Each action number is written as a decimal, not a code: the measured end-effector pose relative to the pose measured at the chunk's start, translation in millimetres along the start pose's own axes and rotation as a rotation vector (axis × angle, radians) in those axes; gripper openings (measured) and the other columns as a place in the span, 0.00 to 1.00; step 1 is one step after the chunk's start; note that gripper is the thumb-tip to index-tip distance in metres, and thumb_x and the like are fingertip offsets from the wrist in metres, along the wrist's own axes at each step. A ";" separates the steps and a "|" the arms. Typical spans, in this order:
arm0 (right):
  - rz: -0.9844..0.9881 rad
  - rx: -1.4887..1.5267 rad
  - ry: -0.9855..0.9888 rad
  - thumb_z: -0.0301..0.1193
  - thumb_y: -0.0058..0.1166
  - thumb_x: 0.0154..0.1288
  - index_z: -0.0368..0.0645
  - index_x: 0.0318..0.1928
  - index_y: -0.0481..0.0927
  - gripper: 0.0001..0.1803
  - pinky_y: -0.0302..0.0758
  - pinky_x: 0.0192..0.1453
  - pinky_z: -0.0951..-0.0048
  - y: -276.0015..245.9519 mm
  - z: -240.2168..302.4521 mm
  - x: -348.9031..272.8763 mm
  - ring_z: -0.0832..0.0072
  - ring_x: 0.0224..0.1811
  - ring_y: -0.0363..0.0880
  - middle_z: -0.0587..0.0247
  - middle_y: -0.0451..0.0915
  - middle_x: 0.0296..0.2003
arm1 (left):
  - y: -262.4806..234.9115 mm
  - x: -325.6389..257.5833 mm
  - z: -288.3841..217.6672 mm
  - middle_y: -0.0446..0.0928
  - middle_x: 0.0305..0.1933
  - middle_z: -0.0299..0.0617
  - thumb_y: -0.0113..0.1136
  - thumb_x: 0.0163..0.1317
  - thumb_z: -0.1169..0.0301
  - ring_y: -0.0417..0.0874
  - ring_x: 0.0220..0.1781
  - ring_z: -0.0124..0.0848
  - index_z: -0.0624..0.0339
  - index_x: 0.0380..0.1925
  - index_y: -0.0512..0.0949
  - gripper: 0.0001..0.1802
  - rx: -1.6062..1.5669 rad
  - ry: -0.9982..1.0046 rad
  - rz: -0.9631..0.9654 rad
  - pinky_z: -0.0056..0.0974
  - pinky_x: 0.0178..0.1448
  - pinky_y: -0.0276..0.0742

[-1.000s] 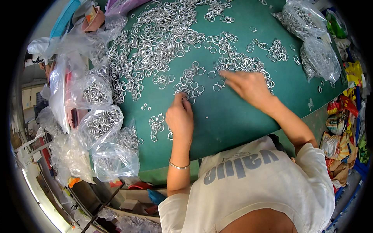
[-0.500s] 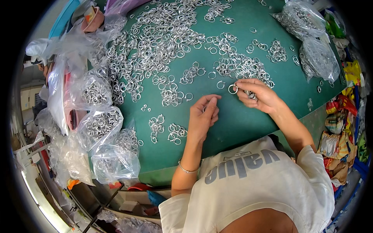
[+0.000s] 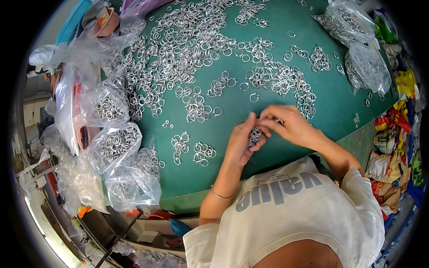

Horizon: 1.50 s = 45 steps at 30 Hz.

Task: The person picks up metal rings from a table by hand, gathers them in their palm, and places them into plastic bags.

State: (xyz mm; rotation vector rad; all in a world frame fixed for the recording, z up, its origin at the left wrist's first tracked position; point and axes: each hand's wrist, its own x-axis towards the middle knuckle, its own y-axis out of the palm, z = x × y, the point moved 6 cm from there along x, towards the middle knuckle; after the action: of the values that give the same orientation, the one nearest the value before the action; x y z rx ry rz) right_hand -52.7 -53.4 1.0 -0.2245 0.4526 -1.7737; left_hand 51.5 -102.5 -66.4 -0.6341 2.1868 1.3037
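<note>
A bunch of silver metal rings (image 3: 254, 137) rests in the curled fingers of my left hand (image 3: 241, 142), over the near part of the green table. My right hand (image 3: 290, 126) meets it from the right, its fingertips pinched together at the left thumb and fingers. A few rings (image 3: 279, 121) peek out between the right hand's fingers; what its fingertips pinch is hidden. Just beyond the hands lies a single ring (image 3: 254, 97), with a larger pile of rings (image 3: 279, 78) behind it.
A big spread of rings (image 3: 178, 49) covers the far left of the green table (image 3: 196, 178), with small clusters (image 3: 204, 154) nearer. Clear bags of rings (image 3: 118, 143) line the left edge; more bags (image 3: 366, 67) stand at the far right. Colourful packages (image 3: 389, 169) sit beyond the right edge.
My hands have come together. The right hand moved left and nearer with its ring, which no longer shows; the left hand turned, so the bunch of rings in it now shows.
</note>
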 end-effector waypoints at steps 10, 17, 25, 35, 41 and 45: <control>-0.251 -0.386 -0.181 0.28 0.56 0.54 0.40 0.40 0.77 0.11 0.72 0.26 0.69 1.6 -25.4 27.0 0.64 0.25 0.77 0.61 0.77 0.26 | -9.2 -7.5 -10.1 0.69 0.24 0.37 0.49 0.65 0.63 0.65 0.18 0.21 0.68 0.42 0.72 0.16 -0.023 0.199 -0.085 0.22 0.15 0.53; -0.223 -0.372 -0.130 0.29 0.56 0.54 0.41 0.39 0.77 0.11 0.71 0.23 0.69 2.6 -6.8 34.6 0.65 0.24 0.77 0.59 0.78 0.25 | -15.0 0.9 -6.9 0.71 0.23 0.38 0.47 0.65 0.60 0.68 0.20 0.23 0.68 0.35 0.75 0.19 -0.052 0.184 -0.122 0.24 0.16 0.56; -0.331 -0.170 -0.216 0.28 0.49 0.58 0.40 0.36 0.74 0.07 0.68 0.18 0.71 1.8 -23.7 52.0 0.70 0.19 0.74 0.59 0.76 0.30 | -2.3 -17.8 -25.0 0.74 0.24 0.42 0.45 0.61 0.73 0.68 0.17 0.23 0.70 0.31 0.77 0.12 0.200 0.436 -0.018 0.24 0.16 0.58; 0.055 1.341 0.253 0.27 0.46 0.60 0.42 0.39 0.69 0.07 0.58 0.12 0.80 -1.7 -44.0 36.3 0.75 0.18 0.70 0.50 0.75 0.33 | -3.0 -16.4 -20.7 0.74 0.29 0.49 0.42 0.61 0.66 0.67 0.18 0.26 0.72 0.39 0.74 0.18 0.032 0.457 0.085 0.26 0.17 0.57; -0.084 1.335 0.258 0.36 0.45 0.65 0.38 0.34 0.71 0.13 0.58 0.15 0.83 -10.8 -44.0 26.3 0.77 0.20 0.66 0.54 0.73 0.32 | -2.9 -14.3 -11.5 0.72 0.27 0.46 0.40 0.66 0.58 0.67 0.19 0.27 0.68 0.33 0.74 0.22 -0.119 0.330 0.083 0.26 0.18 0.57; -0.046 1.901 0.563 0.34 0.45 0.65 0.36 0.34 0.70 0.11 0.59 0.16 0.85 -10.7 -62.4 -2.6 0.78 0.24 0.63 0.60 0.69 0.31 | -5.6 -9.2 1.4 0.70 0.27 0.43 0.43 0.66 0.61 0.65 0.19 0.25 0.65 0.32 0.73 0.17 -0.207 0.187 0.048 0.25 0.17 0.58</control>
State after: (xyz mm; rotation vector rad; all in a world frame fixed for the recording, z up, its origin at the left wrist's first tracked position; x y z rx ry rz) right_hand -85.6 -37.5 -50.8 1.5822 -0.9493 -1.5847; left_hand 62.2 -102.4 -64.7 -0.8170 2.2428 1.5657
